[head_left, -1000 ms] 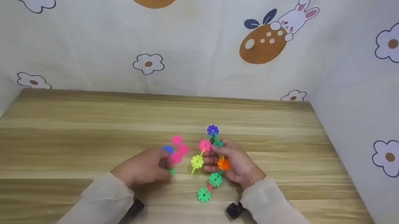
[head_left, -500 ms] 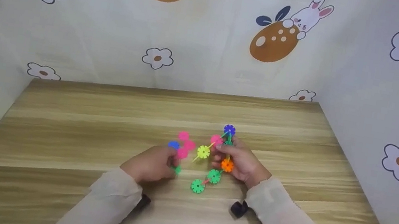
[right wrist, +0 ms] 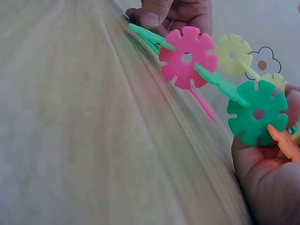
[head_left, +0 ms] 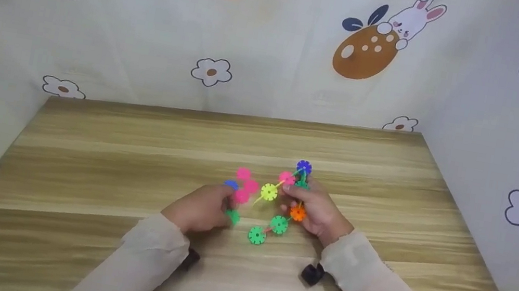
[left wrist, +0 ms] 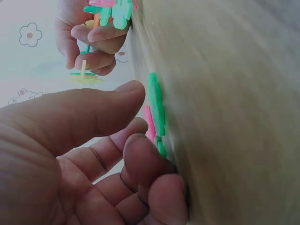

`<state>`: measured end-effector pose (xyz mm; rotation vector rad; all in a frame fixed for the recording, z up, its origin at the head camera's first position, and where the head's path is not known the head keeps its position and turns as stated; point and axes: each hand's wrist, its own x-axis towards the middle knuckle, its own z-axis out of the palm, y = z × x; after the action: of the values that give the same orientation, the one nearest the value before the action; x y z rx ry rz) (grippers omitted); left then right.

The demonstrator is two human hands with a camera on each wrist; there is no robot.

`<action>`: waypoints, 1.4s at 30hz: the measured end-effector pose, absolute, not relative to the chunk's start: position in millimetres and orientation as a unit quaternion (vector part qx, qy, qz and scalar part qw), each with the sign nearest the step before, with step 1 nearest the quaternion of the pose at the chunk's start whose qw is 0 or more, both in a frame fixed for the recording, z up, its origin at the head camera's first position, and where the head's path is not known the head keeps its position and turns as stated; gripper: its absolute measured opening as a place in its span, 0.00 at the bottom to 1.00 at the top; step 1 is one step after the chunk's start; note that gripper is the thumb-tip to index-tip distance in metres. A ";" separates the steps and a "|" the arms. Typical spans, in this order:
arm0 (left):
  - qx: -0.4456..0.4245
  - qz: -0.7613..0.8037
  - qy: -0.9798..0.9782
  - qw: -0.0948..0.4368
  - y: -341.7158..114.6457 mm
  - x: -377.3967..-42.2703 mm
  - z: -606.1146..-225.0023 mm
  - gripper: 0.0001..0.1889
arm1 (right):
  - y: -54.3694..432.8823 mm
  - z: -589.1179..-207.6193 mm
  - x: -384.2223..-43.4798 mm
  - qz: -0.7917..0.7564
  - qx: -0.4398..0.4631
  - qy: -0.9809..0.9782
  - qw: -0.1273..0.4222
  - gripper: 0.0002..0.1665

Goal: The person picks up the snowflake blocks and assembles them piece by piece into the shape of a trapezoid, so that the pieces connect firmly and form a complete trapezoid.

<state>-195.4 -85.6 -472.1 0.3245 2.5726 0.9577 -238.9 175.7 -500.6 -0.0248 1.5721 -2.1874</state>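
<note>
My right hand (head_left: 319, 211) grips a bent chain of notched plastic discs slotted together. Near its upper end is a purple-blue disc (head_left: 304, 167), with a yellow disc (head_left: 269, 192) on one branch and an orange disc (head_left: 298, 212) by the palm. Two green discs, one of them the end disc (head_left: 257, 236), finish the lower branch. Over the loose discs lies my left hand (head_left: 200, 207), thumb apart from its bent fingers in the left wrist view. A loose green disc (left wrist: 157, 105) sits just beyond those fingertips, with nothing visibly pinched.
Several pink discs (head_left: 251, 186) and a blue disc (head_left: 231, 184) lie clustered on the wooden table (head_left: 133, 145) beyond my left hand. A black object (head_left: 312, 274) is beneath my right wrist. Patterned cloth (head_left: 277, 38) stands behind and at both sides.
The chain has turned in my right hand, its yellow and green ends swinging left. More of the loose green disc shows by my left fingertips. The head view has shifted slightly.
</note>
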 end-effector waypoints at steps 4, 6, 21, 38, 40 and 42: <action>0.107 0.327 0.920 0.188 -83.5 -195.0 -470.4 0.12 | 173.9 -499.8 -238.6 -0.790 0.002 0.578 0.206 0.14; 0.102 0.320 0.923 0.188 -82.2 -194.4 -469.2 0.11 | 173.1 -499.4 -238.4 -0.786 0.002 0.583 0.204 0.13; 0.111 0.295 0.926 0.209 -79.4 -191.2 -468.7 0.10 | 171.7 -498.4 -236.2 -0.767 -0.012 0.609 0.202 0.15; 0.144 0.317 0.915 0.201 -82.2 -190.9 -469.8 0.11 | 169.6 -499.3 -235.2 -0.776 0.011 0.597 0.201 0.05; 0.140 0.342 0.908 0.196 -82.5 -191.8 -469.9 0.10 | 170.2 -499.8 -235.4 -0.779 0.007 0.594 0.200 0.05; 0.138 0.375 0.897 0.187 -82.3 -192.7 -470.7 0.10 | 170.6 -500.4 -235.6 -0.786 0.001 0.587 0.197 0.05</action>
<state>-192.7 -82.3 -470.7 0.3886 2.5270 1.0563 -235.6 170.6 -500.4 0.0036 1.6427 -2.1994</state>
